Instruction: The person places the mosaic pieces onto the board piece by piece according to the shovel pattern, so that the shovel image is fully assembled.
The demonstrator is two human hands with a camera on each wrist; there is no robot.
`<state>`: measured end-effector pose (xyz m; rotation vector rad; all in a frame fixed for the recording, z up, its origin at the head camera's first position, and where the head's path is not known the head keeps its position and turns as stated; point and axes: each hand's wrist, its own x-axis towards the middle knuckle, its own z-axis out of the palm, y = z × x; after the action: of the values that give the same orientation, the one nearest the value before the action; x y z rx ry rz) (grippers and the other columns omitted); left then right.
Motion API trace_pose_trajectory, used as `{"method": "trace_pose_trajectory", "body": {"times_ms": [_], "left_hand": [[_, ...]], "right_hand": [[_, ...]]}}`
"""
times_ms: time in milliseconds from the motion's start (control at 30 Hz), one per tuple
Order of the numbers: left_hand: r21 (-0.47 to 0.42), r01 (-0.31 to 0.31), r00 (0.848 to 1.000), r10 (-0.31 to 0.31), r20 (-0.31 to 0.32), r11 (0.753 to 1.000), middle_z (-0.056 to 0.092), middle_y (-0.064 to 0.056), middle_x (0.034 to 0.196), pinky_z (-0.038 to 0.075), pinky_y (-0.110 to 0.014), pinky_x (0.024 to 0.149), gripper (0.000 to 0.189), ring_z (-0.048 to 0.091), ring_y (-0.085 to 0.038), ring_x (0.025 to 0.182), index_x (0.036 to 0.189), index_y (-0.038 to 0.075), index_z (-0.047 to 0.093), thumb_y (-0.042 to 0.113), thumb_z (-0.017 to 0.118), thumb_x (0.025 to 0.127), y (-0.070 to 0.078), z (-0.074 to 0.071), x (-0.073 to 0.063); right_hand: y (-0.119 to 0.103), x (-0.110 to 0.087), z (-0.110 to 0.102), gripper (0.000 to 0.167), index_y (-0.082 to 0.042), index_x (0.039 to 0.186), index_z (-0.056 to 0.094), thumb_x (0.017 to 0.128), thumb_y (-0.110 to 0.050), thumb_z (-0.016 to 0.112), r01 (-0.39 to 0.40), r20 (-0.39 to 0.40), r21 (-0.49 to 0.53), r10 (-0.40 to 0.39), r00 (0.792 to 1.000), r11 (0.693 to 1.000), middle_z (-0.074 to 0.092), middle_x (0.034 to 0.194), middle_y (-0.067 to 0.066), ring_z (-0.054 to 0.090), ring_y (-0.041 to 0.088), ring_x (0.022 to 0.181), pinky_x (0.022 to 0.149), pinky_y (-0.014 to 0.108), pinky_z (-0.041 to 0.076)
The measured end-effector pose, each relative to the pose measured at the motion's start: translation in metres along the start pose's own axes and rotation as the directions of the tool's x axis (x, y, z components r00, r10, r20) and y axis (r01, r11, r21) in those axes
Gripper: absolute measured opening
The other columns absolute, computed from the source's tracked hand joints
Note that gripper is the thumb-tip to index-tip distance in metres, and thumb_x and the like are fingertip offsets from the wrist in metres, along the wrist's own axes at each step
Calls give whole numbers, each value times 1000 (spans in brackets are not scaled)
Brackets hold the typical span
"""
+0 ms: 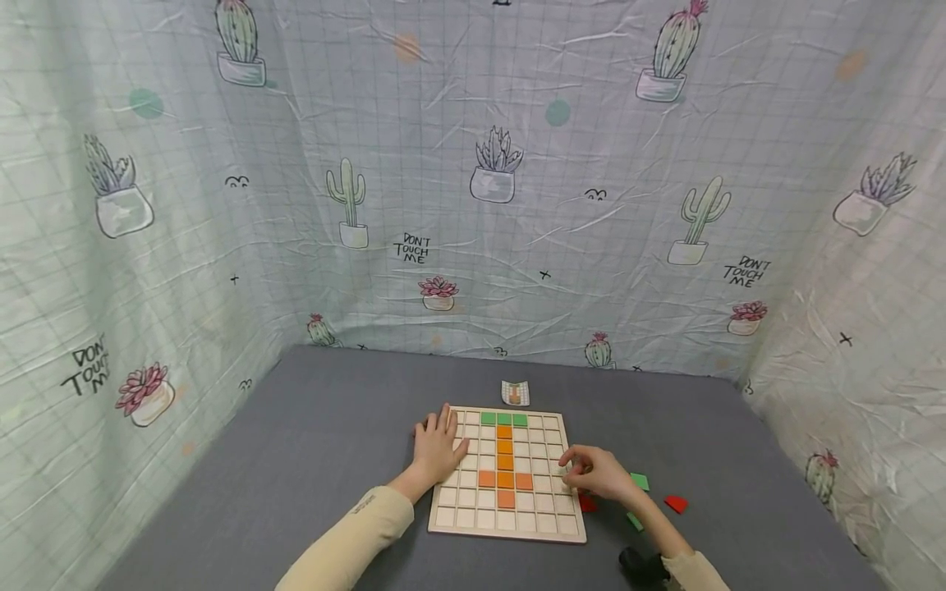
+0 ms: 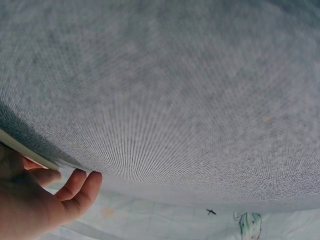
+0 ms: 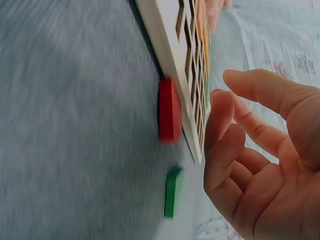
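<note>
A square wooden grid board (image 1: 460, 519) lies on the table with coloured square tiles in some cells. Green tiles (image 1: 504, 419) fill part of the far row, an orange column (image 1: 505, 447) runs down from them, and reddish-orange tiles (image 1: 506, 498) flank and end it. My left hand (image 1: 436, 450) rests over the board's left edge, fingers spread; the left wrist view shows its fingertips (image 2: 91, 182) beside the rim. Over the right edge hovers my right hand (image 1: 597, 474), fingers loosely bent, thumb and index fingertips a little apart with nothing seen between them.
Beside the board's right side lie a red piece (image 3: 170, 110) and a green piece (image 3: 173, 192). Farther right are another red piece (image 1: 676, 503) and a green one (image 1: 640, 481). A small patterned card (image 1: 515, 393) lies behind the board. A cactus-print curtain (image 1: 458, 222) surrounds the grey table (image 1: 355, 427).
</note>
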<state>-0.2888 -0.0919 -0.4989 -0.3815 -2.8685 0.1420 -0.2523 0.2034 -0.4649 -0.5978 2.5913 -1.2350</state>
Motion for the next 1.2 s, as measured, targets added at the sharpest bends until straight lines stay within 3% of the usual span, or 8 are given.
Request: {"method": "trace_pose_trajectory", "body": {"times_ms": [233,633,1000,1200], "left_hand": [[14,3,1000,-3,5,1000,36,-10,141,36,-46,70,59,43,-30,106,136,10,39,49,35,92,0,1,-1],[-8,5,1000,-5,4,1000,37,-11,141,36,-46,69,58,43,-31,105,135,9,39,47,37,92,0,0,0],[-14,2,1000,-2,14,1000,35,-11,142,35,-46,67,59,42,-30,103,136,9,39,48,36,92,1,4,0],[-6,4,1000,-4,28,1000,34,-11,142,35,-47,67,60,42,-30,105,136,9,38,49,35,92,0,5,1]], "right_hand": [[8,-11,-16,23,1,99,59,80,-12,64,-29,1,1,29,1000,1000,61,71,13,55,16,53,44,24,39],[21,-24,-40,31,2,109,57,83,-14,61,-75,58,-41,77,995,996,60,66,16,51,13,51,45,25,40],[35,-28,-46,47,1,123,49,81,-16,63,-147,127,-28,149,981,989,54,54,5,44,9,44,43,24,35],[38,-25,-47,43,-1,119,53,80,-15,64,-133,141,-37,137,980,990,52,53,3,42,8,44,42,23,33]]}}
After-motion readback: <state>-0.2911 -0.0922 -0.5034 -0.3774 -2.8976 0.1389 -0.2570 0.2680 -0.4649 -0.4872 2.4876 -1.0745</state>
